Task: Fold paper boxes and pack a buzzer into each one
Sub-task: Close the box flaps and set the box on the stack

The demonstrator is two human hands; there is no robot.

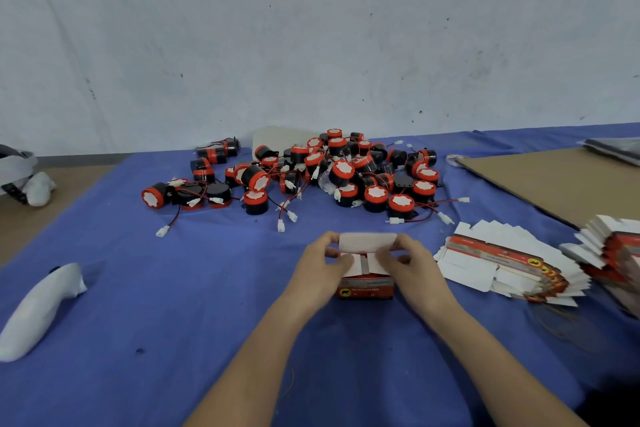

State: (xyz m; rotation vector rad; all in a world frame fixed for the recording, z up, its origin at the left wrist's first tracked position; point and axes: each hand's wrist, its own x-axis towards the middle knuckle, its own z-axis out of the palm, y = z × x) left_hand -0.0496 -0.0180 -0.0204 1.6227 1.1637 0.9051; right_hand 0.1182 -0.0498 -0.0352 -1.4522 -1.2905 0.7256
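The light on my blue cloth (173, 305) is soft, even and rather dim, coming from above with a cool cast. Shadows are faint and soft-edged, with slight ones under the buzzers (375, 199). Everything looks a little smeared, and I cannot read the print on the paper box (367, 289) I hold. The wide lens bows the cloth's far edge. The flat boxes (616, 260) at its right edge blur, and its near right corner goes dark.
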